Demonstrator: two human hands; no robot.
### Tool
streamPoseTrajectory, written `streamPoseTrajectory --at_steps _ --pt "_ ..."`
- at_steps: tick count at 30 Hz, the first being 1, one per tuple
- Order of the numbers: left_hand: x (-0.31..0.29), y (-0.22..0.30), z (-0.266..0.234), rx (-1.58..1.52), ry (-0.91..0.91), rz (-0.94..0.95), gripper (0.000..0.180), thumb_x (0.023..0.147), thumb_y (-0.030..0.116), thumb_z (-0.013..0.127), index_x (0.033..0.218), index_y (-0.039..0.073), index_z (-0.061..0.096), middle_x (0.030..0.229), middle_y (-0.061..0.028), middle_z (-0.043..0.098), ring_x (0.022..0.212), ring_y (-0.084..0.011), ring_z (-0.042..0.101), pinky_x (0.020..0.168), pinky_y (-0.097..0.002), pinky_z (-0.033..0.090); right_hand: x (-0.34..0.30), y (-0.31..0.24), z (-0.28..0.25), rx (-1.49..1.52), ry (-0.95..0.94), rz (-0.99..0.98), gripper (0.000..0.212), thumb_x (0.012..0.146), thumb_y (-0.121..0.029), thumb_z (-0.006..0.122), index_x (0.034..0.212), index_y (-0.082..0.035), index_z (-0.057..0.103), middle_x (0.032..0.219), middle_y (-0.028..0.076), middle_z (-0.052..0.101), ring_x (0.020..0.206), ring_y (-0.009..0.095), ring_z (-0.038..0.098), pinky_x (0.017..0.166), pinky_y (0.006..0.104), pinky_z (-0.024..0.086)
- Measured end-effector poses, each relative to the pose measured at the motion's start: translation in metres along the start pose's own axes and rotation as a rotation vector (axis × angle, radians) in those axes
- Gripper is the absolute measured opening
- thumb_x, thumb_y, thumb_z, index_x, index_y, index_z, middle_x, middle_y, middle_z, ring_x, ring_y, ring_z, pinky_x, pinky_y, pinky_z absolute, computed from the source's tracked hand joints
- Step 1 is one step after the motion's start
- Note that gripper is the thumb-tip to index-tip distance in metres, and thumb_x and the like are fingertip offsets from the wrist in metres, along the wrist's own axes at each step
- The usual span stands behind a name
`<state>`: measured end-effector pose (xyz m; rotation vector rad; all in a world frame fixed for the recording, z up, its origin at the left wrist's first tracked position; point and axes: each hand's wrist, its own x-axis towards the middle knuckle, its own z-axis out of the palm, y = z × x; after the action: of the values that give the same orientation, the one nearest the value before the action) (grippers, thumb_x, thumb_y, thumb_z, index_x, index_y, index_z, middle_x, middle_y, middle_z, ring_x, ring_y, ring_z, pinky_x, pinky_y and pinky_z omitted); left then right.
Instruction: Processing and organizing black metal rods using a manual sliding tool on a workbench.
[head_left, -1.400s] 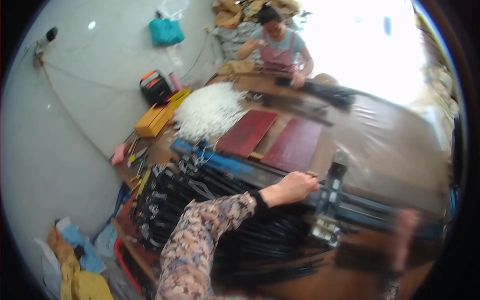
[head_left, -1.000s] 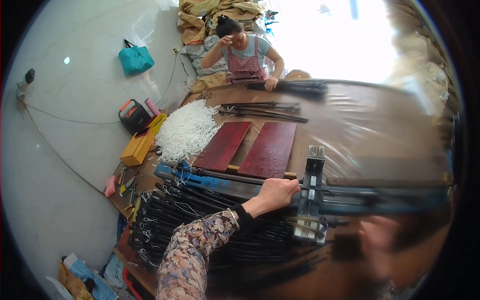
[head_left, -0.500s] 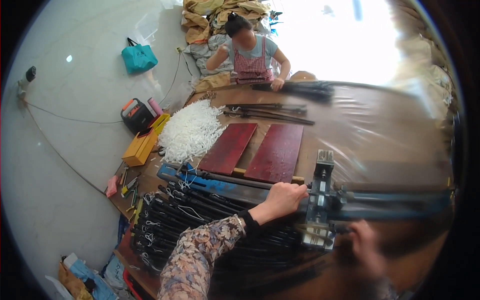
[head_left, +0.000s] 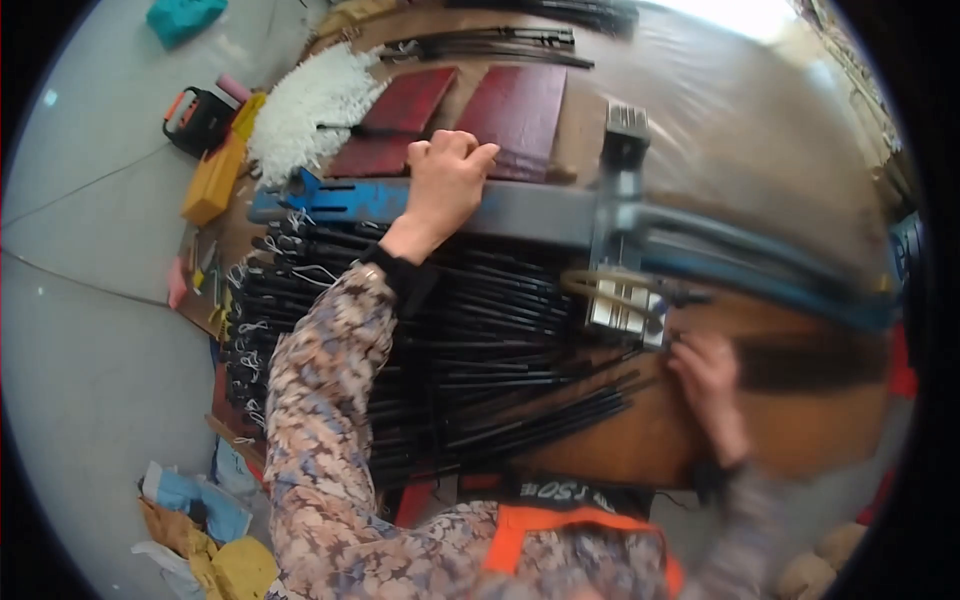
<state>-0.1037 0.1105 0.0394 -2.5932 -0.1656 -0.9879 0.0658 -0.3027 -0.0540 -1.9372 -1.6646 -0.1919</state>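
My left hand (head_left: 445,185) is closed round a thin black rod (head_left: 365,130), above a blue metal rail (head_left: 380,203). The rod's left part crosses one red board (head_left: 405,100); its right part is blurred. To the right, a metal clamping fixture (head_left: 620,225) stands across the rail. Just below the fixture's near end is my right hand (head_left: 708,372), its bent fingers apart and slightly smeared. It is nearest the right ends of a dense row of black rods (head_left: 480,375), several with white cord loops at their left ends. I see nothing in this hand.
White short pieces (head_left: 310,110) lie heaped at the back left, beside a yellow box (head_left: 213,180) and a black-and-orange device (head_left: 200,120). A second red board (head_left: 515,115) and more black rods (head_left: 490,45) lie beyond the rail. Small tools (head_left: 205,270) rest at the left table edge.
My left hand has moved left from the fixture with the black rod, which is now over the red boards. My right hand has left the fixture's near side. The view has tilted down.
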Motion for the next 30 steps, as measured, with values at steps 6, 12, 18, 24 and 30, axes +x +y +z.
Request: streamPoseTrajectory --at_steps 6,12,18,24,30 --pt "-0.07 0.107 -0.056 -0.391 -0.313 -0.021 0.02 0.077 0.027 0.077 0.074 0.016 0.06 0.074 -0.0008 0.055 0.076 -0.0227 0.057 0.068 -0.0393 0.042 0.002 0.01 0.004 0.158 0.017 0.226 0.014 0.082 -0.003 0.075 0.095 -0.003 0.072 0.088 0.013 0.07 0.083 0.034 0.063 0.081 0.0423 0.05" --pt "-0.084 0.199 -0.024 -0.354 -0.581 0.087 0.012 0.082 0.023 0.064 0.088 0.013 0.065 0.089 -0.0047 0.059 0.087 -0.024 0.055 0.074 -0.0389 0.043 -0.021 0.022 -0.011 -0.067 0.005 0.212 0.008 0.083 -0.011 0.077 0.085 -0.005 0.073 0.085 0.014 0.068 0.083 0.035 0.063 0.082 0.0422 0.05" --pt "-0.08 0.181 -0.061 -0.639 -0.623 0.028 0.029 0.085 0.015 0.059 0.109 0.0 0.061 0.091 -0.0123 0.058 0.085 -0.028 0.06 0.068 -0.038 0.053 0.026 -0.028 -0.054 0.416 -0.131 0.647 0.012 0.087 -0.013 0.072 0.088 -0.001 0.073 0.082 0.017 0.07 0.078 0.034 0.067 0.075 0.0395 0.054" --pt "-0.046 0.186 -0.108 -0.641 -0.958 -0.083 0.049 0.099 0.039 0.055 0.147 0.031 0.049 0.092 -0.0168 0.067 0.072 -0.0351 0.07 0.058 -0.0468 0.057 0.004 -0.016 -0.036 0.421 -0.153 0.498 0.016 0.088 -0.015 0.071 0.093 -0.001 0.074 0.084 0.019 0.07 0.078 0.033 0.069 0.07 0.0395 0.052" --pt "-0.043 0.193 -0.114 -0.641 -0.976 -0.115 0.049 0.097 0.03 0.056 0.145 0.025 0.051 0.094 -0.016 0.068 0.076 -0.035 0.07 0.061 -0.0455 0.058 -0.002 -0.026 -0.044 0.589 -0.103 0.526 0.015 0.085 -0.015 0.072 0.084 -0.001 0.074 0.08 0.017 0.07 0.076 0.034 0.065 0.071 0.0408 0.051"
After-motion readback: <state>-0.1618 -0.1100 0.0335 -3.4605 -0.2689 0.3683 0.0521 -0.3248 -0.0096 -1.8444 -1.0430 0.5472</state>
